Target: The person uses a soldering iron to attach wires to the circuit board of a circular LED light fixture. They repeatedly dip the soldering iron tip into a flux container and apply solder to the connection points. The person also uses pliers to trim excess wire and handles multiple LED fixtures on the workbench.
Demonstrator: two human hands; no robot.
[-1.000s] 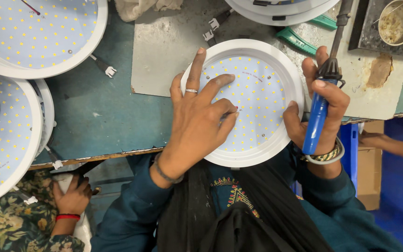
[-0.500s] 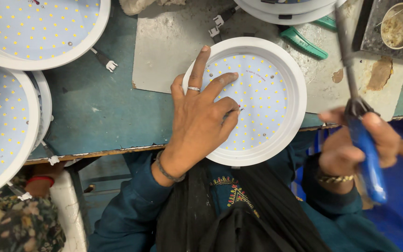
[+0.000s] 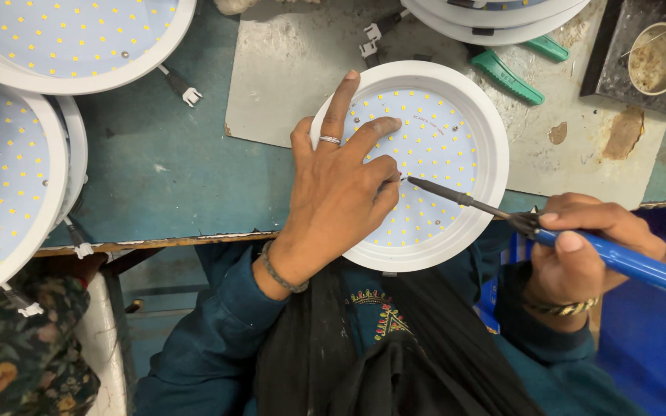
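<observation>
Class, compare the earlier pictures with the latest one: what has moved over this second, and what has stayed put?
The right hand, gripping the blue-handled soldering iron throughout, swung it away from the lamp's right rim, then lowered it so its tip meets the LED board by the left hand's fingertips. The left hand stays flat on the round white LED lamp, which has not shifted.

Both arms wore dark teal sleeves. The left hand (image 3: 338, 192) carried a silver ring and a dark wrist thread; the right hand (image 3: 580, 250) had a beaded golden bracelet.
</observation>
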